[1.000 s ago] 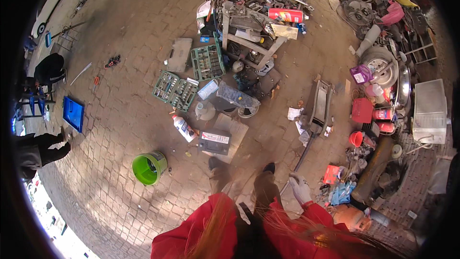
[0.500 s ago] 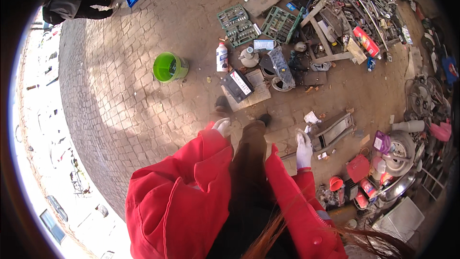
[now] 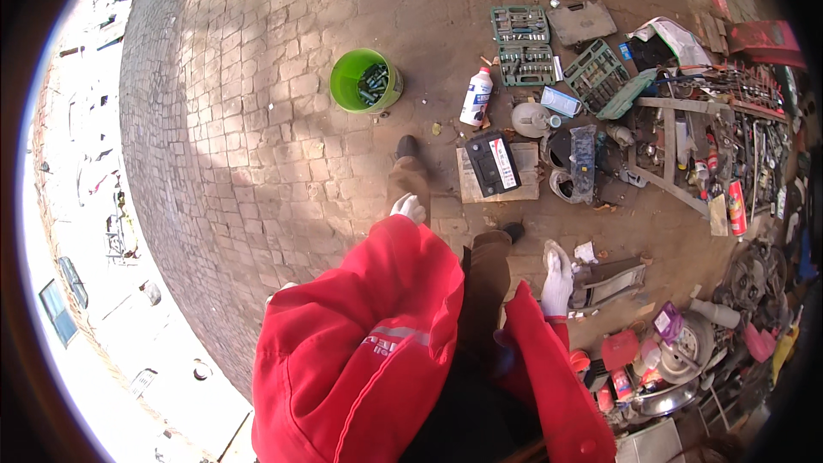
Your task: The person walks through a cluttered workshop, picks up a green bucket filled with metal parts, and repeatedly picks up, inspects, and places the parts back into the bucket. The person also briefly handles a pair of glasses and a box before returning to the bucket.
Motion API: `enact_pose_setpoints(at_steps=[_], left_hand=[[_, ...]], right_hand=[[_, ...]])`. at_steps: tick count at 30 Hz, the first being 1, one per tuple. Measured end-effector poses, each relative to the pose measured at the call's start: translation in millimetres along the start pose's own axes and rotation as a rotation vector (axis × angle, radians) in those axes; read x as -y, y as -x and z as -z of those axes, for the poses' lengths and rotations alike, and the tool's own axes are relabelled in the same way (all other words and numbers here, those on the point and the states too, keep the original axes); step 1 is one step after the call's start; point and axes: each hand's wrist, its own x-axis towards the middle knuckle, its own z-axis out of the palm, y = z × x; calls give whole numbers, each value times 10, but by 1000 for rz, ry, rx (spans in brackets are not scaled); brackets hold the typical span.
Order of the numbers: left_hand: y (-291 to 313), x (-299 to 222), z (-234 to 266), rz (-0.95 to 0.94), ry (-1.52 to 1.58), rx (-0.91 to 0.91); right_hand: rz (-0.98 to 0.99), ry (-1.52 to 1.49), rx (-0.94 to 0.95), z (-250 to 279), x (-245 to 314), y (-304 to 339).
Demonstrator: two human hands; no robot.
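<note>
A white-gloved left hand (image 3: 409,207) hangs before a red sleeve (image 3: 360,334), its fingers bent, though whether they grip anything cannot be told; the gloved right hand (image 3: 557,281) has its fingers loosely extended, with nothing visible in them, just beside a floor jack (image 3: 630,281). Ahead on the brick paving (image 3: 283,146), a black car battery (image 3: 487,173) rests on a flat board (image 3: 525,186), right of a green bucket (image 3: 347,86).

"Is that bucket (image 3: 345,86) plastic?"
"Looks it, and smooth. The bottle (image 3: 477,98) is glossy plastic too."
"The battery (image 3: 483,165)?"
"Plastic case, with a smooth-looking label (image 3: 504,163)."
"And the paving (image 3: 249,120)?"
"Rough, matt stone by the look of it."
"The jacket (image 3: 351,291)?"
"Matt cloth; the gloves (image 3: 557,285) look like knitted cloth."
"That dish (image 3: 667,400)?"
"Shiny metal."
</note>
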Motion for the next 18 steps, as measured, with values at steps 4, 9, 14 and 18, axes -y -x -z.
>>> enact_pose_setpoints(at_steps=[4, 9, 14, 18], left_hand=[[-497, -694, 476, -96, 288, 373], [-1380, -1709, 562, -14, 184, -540], [-2083, -2341, 994, -79, 164, -185], [-2673, -2483, 1135, -110, -85, -708]], right_hand=[[-90, 123, -19, -1209, 87, -5], [28, 178, 119, -2501, 276, -134], [50, 371, 157, -3192, 195, -434], [-11, 414, 180, -3515, -156, -749]])
